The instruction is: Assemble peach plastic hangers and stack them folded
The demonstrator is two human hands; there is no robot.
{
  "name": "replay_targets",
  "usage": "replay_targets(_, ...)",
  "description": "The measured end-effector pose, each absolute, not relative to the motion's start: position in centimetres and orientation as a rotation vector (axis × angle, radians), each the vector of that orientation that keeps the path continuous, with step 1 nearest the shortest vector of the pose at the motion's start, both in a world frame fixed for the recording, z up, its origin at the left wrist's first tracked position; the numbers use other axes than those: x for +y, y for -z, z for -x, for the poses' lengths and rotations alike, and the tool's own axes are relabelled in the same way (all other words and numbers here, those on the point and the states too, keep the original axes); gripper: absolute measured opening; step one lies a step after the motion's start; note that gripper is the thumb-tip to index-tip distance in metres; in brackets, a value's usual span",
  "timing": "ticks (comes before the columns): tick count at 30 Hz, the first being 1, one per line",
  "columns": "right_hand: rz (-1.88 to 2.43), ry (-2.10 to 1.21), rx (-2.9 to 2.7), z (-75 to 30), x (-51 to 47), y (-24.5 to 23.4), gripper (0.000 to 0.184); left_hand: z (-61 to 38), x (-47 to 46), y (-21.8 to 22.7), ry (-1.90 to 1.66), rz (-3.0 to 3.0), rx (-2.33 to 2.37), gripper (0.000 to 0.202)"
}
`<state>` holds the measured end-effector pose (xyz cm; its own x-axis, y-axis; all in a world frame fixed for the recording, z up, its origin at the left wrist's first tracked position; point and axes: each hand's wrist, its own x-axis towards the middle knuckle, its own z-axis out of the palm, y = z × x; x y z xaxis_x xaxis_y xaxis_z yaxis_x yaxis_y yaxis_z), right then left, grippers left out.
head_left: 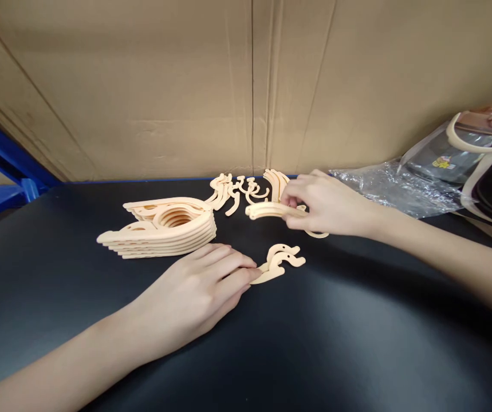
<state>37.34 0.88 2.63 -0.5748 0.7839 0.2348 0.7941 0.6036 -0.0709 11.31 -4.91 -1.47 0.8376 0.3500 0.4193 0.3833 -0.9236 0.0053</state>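
Observation:
My left hand [198,289] is low over the black table, its fingers closed on the near ends of two overlapping cream plastic hooked pieces [276,269] with small holes. Farther back and to the right, my right hand [325,200] pinches a slim curved cream plastic arm [267,210], one end of which is hidden by the fingers. Just behind it stand several similar curved arms [276,184], partly covered by the hand. Left of centre lies a neat stack of cream plastic hanger parts [185,243], beyond my left hand's knuckles.
Small cream hooks [224,191] lie in a loose pile at the table's back. Behind rises a cardboard wall [177,91]. Clear plastic wrap [394,186] and a dark container with a brown lid [443,151] occupy the right. A blue metal frame [5,151] borders the left.

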Motion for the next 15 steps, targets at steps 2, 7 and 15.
replay_targets(2, 1.236, 0.028, -2.660, -36.8, 0.2, -2.2, 0.011, -11.3, -5.0, 1.4, 0.645, 2.951, -0.577, 0.025)
replay_targets(7, 1.169, 0.014, -2.734, -36.3, -0.5, -1.5, 0.011, -11.2, -5.2, 1.4, 0.631, 2.981, -0.537, 0.023)
replay_targets(15, 1.104, -0.045, -2.763, -36.7, -1.1, -1.3, 0.024, -11.6, -5.6, 0.7, 0.666, 3.019, -0.503, 0.018)
